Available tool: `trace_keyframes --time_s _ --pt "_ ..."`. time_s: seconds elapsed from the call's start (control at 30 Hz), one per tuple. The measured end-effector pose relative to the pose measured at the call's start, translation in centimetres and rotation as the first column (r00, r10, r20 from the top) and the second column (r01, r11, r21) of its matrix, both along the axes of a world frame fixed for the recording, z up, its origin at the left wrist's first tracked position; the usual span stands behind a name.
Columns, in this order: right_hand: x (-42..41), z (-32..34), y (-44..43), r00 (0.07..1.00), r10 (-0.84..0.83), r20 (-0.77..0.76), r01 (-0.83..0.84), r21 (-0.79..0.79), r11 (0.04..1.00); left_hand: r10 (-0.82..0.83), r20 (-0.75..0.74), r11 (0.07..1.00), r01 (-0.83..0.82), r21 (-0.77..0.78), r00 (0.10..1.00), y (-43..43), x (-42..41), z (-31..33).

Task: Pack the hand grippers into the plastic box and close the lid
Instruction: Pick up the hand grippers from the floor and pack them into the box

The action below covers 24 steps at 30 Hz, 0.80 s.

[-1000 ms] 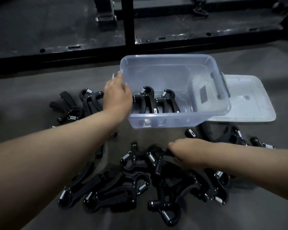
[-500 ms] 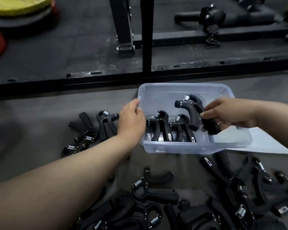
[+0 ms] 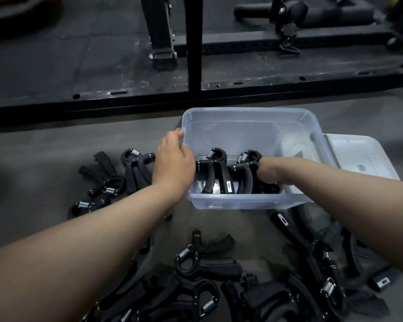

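Note:
A clear plastic box (image 3: 254, 123) stands on the grey floor with black hand grippers (image 3: 215, 169) upright along its near wall. My left hand (image 3: 173, 162) grips the box's left rim. My right hand (image 3: 269, 174) is down inside the box, fingers closed on the handles of the rightmost hand gripper (image 3: 249, 163), which stands beside the others. The box's lid (image 3: 361, 156) lies flat on the floor just right of the box. Several more black hand grippers lie loose on the floor, some left of the box (image 3: 116, 173) and a pile in front (image 3: 207, 268).
A black steel rack frame (image 3: 193, 45) runs across the dark rubber floor behind the box, with a black bar attachment (image 3: 289, 12) at the back right. More loose grippers (image 3: 323, 259) lie under my right forearm.
My right hand picked a gripper from the front pile, carried it over the box, and has now lowered it inside beside the others. My left hand stayed on the box's rim.

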State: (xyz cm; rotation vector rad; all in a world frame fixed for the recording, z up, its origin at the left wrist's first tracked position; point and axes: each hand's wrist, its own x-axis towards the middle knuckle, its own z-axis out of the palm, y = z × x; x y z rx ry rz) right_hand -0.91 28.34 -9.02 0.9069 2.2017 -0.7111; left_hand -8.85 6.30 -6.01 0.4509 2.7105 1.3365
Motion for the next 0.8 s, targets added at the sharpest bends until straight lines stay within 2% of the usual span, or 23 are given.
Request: trace_keyframes --time_s 0.07,0.17,0.3,0.37,0.47,0.7,0.8 --pt "-0.1 0.0 -0.3 0.998 0.054 -0.013 -0.053 0.084 0.995 0.004 -0.001 1.0 -0.004 0.008 1.0 0.0 0.0 0.1" --pt "0.0 0.2 -1.1 0.996 0.085 0.024 -0.087 0.098 0.991 0.007 0.0 1.0 -0.007 0.003 1.0 0.0 0.0 0.2" --pt "0.1 0.3 -1.5 0.998 0.058 -0.02 -0.054 0.178 0.983 0.002 0.006 1.0 -0.002 -0.002 1.0 0.0 0.2 0.3" --pt "-0.2 -0.2 -1.0 0.989 0.147 -0.006 -0.142 0.219 0.965 0.004 0.01 1.0 -0.004 0.0 1.0 0.0 0.2 0.3" --pt "-0.4 -1.1 -0.3 0.987 0.163 -0.018 -0.155 0.215 0.964 0.006 0.016 1.0 -0.006 0.0 1.0 0.0 0.2 0.3" --pt "-0.4 -2.8 1.4 0.949 0.317 -0.003 -0.304 0.27 0.914 0.006 0.02 1.0 -0.006 0.003 1.0 0.0 0.2 0.4" --pt "-0.4 -2.4 1.0 0.963 0.269 0.003 -0.262 0.248 0.933 0.012 0.019 1.0 -0.012 0.011 1.0 0.0 0.2 0.4"
